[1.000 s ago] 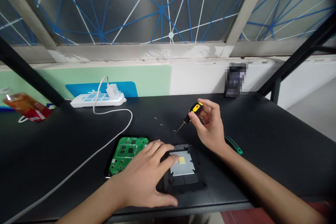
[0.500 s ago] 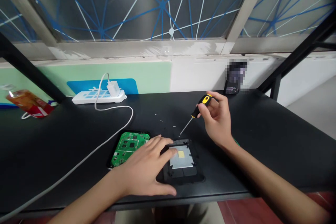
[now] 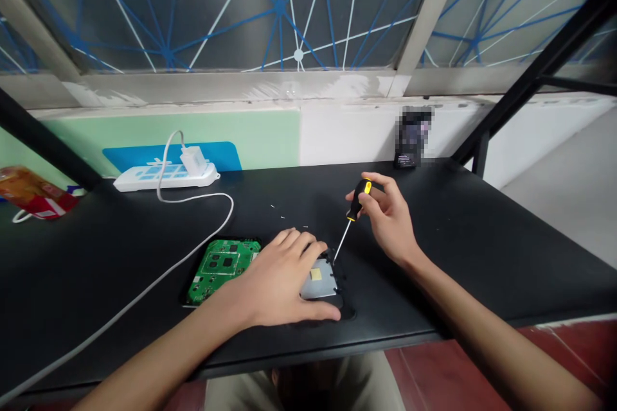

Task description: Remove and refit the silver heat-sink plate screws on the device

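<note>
My right hand (image 3: 388, 218) holds a black and yellow screwdriver (image 3: 359, 199), its tip down at the upper right edge of a silver metal plate (image 3: 321, 288). That plate, with a yellow square pad (image 3: 315, 274) on it, sits in a black casing (image 3: 348, 313). Across the casing's left part lies my left hand (image 3: 282, 279), fingers spread and thumb near the front edge. A green circuit board (image 3: 222, 270) in a black shell is to the left, partly behind my left hand and forearm. Several tiny screws (image 3: 283, 217) are scattered beyond my left hand.
A white power strip (image 3: 166, 176) with a plugged-in charger (image 3: 193, 160) stands at the back left; its cable (image 3: 144, 295) runs to the front left. A red and orange packet (image 3: 38, 196) lies far left. A phone (image 3: 409, 138) leans on the back wall.
The screwdriver tip has moved from the table beyond the casing onto the metal plate's edge. My left hand has shifted further over the casing. The whole view has turned slightly right.
</note>
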{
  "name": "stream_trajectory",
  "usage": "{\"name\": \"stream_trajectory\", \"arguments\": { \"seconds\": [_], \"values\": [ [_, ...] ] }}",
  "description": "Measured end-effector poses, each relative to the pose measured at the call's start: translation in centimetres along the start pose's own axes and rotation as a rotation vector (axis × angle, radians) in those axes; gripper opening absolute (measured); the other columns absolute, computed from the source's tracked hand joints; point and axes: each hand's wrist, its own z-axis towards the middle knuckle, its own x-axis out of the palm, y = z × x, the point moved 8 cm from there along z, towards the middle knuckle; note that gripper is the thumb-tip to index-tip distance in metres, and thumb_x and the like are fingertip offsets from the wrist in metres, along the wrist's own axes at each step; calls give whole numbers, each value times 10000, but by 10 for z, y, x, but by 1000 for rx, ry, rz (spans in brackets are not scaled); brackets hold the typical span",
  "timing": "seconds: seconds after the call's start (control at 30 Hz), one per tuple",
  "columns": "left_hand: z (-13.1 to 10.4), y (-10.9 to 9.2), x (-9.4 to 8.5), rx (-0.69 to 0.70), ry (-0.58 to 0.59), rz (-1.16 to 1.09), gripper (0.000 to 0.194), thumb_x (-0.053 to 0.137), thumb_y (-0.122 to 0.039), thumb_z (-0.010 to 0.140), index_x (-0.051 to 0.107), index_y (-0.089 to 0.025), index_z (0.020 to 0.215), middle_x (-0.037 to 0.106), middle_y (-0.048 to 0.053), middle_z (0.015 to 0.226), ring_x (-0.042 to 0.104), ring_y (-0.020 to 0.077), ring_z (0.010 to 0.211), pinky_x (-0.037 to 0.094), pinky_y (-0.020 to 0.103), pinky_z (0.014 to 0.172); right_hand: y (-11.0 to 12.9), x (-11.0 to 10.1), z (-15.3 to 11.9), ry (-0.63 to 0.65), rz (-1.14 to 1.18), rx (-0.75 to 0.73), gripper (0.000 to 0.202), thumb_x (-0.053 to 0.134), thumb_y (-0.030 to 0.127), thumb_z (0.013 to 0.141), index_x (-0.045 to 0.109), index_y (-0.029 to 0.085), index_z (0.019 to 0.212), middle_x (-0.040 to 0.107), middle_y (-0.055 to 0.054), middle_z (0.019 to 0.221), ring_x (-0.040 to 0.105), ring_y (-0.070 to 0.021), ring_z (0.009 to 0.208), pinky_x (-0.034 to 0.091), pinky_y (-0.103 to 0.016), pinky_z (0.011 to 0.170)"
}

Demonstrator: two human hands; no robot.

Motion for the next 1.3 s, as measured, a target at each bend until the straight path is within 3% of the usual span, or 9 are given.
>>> {"name": "stream_trajectory", "arguments": {
  "seconds": [0.37, 1.1, 1.3],
  "values": [
    [-8, 4, -2, 16, -14, -92, 816, 676, -760, 789, 544, -184, 1353, 628, 96, 1317, 533, 328, 1273, 264, 548, 1210, 2, 0, -1, -12, -49, 6, 378, 639, 371, 894, 523, 249, 1232, 738, -17, 875, 639, -127, 610, 541, -320, 615],
    [-10, 0, -2, 43, 1, -5, 698, 628, -774, 817, 649, -278, 1307, 599, 103, 1227, 532, 330, 1239, 282, 591, 1191, 4, 4, -3, -4, -37, -17, 376, 655, 379, 895, 524, 267, 1228, 720, -12, 860, 628, -138, 648, 539, -309, 610],
    [-10, -1, -1, 58, -13, 3, 705, 621, -771, 827, 647, -259, 1311, 604, 108, 1200, 542, 311, 1233, 277, 561, 1197, 26, -15, -12, -190, -44, -177, 348, 662, 385, 895, 538, 287, 1206, 685, -31, 844, 678, -188, 711, 534, -320, 544]
  ]
}}
